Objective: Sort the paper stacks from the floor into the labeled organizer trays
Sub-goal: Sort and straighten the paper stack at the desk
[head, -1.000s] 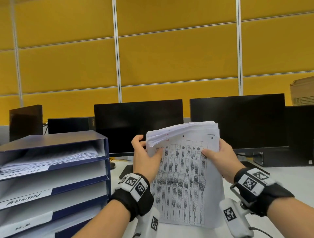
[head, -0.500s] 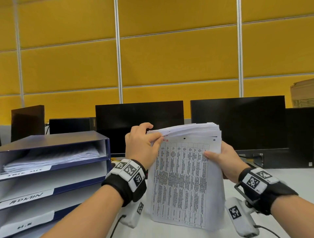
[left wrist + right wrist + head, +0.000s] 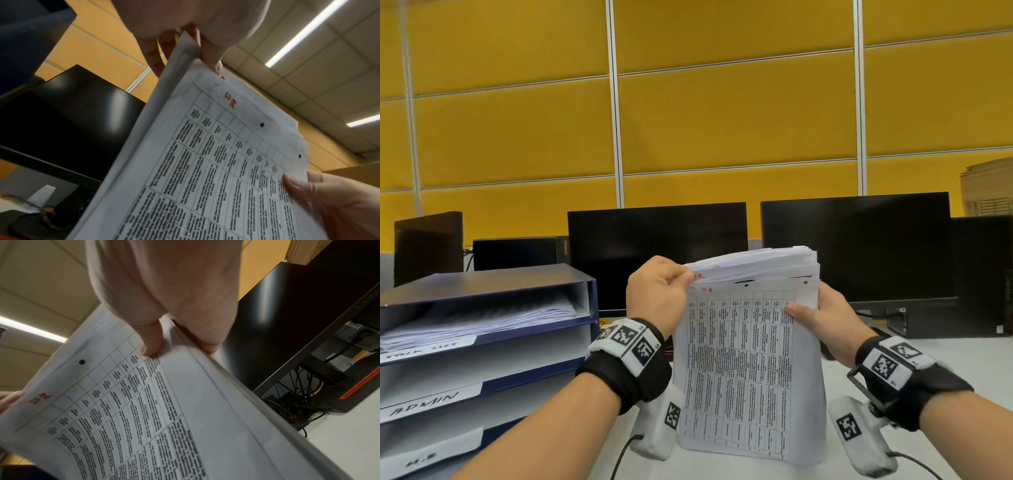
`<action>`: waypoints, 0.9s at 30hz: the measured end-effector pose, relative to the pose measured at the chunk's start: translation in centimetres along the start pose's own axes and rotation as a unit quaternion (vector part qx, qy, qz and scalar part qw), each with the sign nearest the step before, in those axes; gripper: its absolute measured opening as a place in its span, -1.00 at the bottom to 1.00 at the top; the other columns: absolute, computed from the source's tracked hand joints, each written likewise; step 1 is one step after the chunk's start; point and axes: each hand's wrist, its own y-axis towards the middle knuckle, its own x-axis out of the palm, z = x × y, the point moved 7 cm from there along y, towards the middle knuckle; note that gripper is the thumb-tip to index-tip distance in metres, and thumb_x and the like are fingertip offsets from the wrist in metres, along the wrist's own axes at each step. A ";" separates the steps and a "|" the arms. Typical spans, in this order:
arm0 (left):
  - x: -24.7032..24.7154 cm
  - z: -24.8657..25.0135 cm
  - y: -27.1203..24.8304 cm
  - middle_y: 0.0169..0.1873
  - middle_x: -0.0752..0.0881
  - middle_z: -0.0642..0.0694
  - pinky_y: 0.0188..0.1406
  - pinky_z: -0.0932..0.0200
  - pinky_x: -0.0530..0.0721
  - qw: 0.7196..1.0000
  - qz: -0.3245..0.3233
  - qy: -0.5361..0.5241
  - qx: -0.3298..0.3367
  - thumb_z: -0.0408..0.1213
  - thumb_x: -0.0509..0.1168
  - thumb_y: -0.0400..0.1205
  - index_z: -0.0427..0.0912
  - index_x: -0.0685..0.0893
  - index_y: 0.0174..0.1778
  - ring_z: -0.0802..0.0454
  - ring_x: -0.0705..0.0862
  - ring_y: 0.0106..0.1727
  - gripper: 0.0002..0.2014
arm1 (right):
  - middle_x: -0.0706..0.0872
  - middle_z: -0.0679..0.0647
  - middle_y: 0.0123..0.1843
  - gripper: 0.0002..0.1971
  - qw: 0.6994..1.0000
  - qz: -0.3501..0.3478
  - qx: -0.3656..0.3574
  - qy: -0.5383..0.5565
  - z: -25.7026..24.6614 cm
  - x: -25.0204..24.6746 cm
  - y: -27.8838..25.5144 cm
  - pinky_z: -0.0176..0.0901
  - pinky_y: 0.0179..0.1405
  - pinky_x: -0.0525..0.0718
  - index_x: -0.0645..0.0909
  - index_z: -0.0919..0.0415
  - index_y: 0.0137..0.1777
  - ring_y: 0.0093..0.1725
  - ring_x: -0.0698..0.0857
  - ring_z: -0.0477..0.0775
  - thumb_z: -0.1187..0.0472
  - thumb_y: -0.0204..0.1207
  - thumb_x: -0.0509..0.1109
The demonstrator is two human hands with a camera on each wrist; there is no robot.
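Observation:
A thick stack of printed papers (image 3: pixel 750 359) stands on its lower edge on the desk, its front sheet a table with red letters at the top (image 3: pixel 230 100). My left hand (image 3: pixel 657 294) pinches the stack's top left corner and bends back the sheets behind the front one. My right hand (image 3: pixel 825 325) grips the right edge, thumb on the front sheet (image 3: pixel 152 344). The blue organizer (image 3: pixel 482 342) stands to the left with stacked trays. Its top tray holds papers (image 3: pixel 482 318). The tray below is labeled ADMIN (image 3: pixel 424 404).
Two dark monitors (image 3: pixel 657 253) (image 3: pixel 856 246) stand right behind the stack, with another screen (image 3: pixel 428 246) at far left. A black computer case (image 3: pixel 983 274) and cables sit at the right. The white desk (image 3: pixel 962 359) extends to the right.
My left hand rose from the stack's left edge to its top left corner and now pinches the sheets there. The right hand keeps its grip.

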 end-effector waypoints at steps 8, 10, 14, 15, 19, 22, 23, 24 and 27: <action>-3.2 -3.8 0.1 -0.28 0.66 0.08 -0.24 0.17 0.55 0.979 0.100 -0.023 -0.173 -0.15 0.37 0.61 -0.09 0.70 -0.18 0.03 0.67 -0.13 -0.89 | 0.73 0.09 0.12 -0.76 0.999 0.028 0.003 0.014 0.7 -0.9 0.1 0.23 0.09 0.71 0.55 -0.06 0.09 0.10 0.73 0.13 0.32 0.57 0.36; -2.9 -4.3 -0.3 -0.24 0.66 0.09 -0.34 0.24 0.53 0.980 0.072 -0.043 -0.180 -0.14 0.43 0.55 -0.06 0.66 -0.13 0.13 0.65 -0.18 -0.89 | 0.73 0.08 0.11 -0.77 0.999 0.033 0.007 0.015 0.9 -0.9 0.2 0.26 0.11 0.70 0.55 -0.05 0.09 0.10 0.73 0.14 0.32 0.57 0.36; -2.7 -5.7 -0.7 -0.26 0.72 -0.02 -0.27 0.16 0.61 0.984 0.032 0.027 -0.173 -0.24 0.46 0.50 -0.12 0.73 -0.10 -0.01 0.69 -0.18 -0.90 | 0.73 0.07 0.10 -0.77 0.998 0.055 0.014 0.004 1.4 -1.4 0.6 0.25 0.09 0.70 0.56 -0.04 0.08 0.10 0.72 0.14 0.33 0.57 0.36; -3.0 -6.0 -0.6 -0.28 0.72 -0.05 -0.23 0.11 0.64 0.982 0.040 0.053 -0.177 -0.26 0.45 0.50 -0.13 0.75 -0.14 -0.07 0.69 -0.18 -0.93 | 0.72 0.08 0.12 -0.76 0.998 0.067 0.017 0.000 1.6 -1.7 0.8 0.20 0.06 0.71 0.56 0.01 0.14 0.11 0.71 0.15 0.33 0.57 0.36; -4.8 -6.2 0.3 -0.33 0.66 -0.12 -0.32 0.15 0.52 0.971 0.072 0.130 -0.188 -0.33 0.36 0.57 -0.19 0.73 -0.25 -0.05 0.59 -0.31 -0.90 | 0.69 0.13 0.17 -0.65 0.991 0.126 0.034 -0.025 2.6 -3.6 1.3 0.20 0.06 0.71 0.52 0.17 0.32 0.17 0.69 0.21 0.34 0.54 0.39; -5.5 -5.4 0.9 -0.29 0.65 -0.16 -0.44 0.24 0.32 0.970 0.080 0.159 -0.169 -0.36 0.29 0.61 -0.27 0.70 -0.26 0.12 0.46 -0.37 -0.85 | 0.67 0.18 0.20 -0.64 0.985 0.161 0.046 -0.030 3.1 -4.7 1.4 0.17 0.05 0.71 0.51 0.22 0.31 0.19 0.67 0.25 0.38 0.53 0.39; -5.6 -5.1 1.1 -0.28 0.64 -0.17 -0.47 0.26 0.28 0.969 0.081 0.163 -0.167 -0.37 0.28 0.62 -0.27 0.70 -0.25 0.17 0.40 -0.39 -0.84 | 0.67 0.20 0.20 -0.65 0.983 0.174 0.047 -0.033 3.2 -5.0 1.4 0.15 0.03 0.70 0.51 0.23 0.30 0.19 0.67 0.26 0.40 0.53 0.39; -5.6 -5.0 1.2 -0.27 0.63 -0.17 -0.45 0.24 0.29 0.969 0.079 0.168 -0.166 -0.37 0.26 0.62 -0.27 0.69 -0.26 0.15 0.39 -0.39 -0.83 | 0.66 0.22 0.21 -0.65 0.981 0.187 0.049 -0.036 3.3 -5.4 1.3 0.13 0.02 0.69 0.51 0.25 0.30 0.19 0.66 0.26 0.41 0.53 0.38; -5.9 -5.1 1.8 -0.26 0.68 -0.25 -0.31 0.14 0.43 0.967 0.085 0.174 -0.165 -0.36 0.26 0.59 -0.24 0.67 -0.32 -0.10 0.56 -0.25 -0.82 | 0.66 0.23 0.21 -0.66 0.974 0.214 0.058 -0.037 3.8 -6.6 1.0 0.17 0.06 0.71 0.52 0.26 0.29 0.20 0.66 0.28 0.43 0.53 0.38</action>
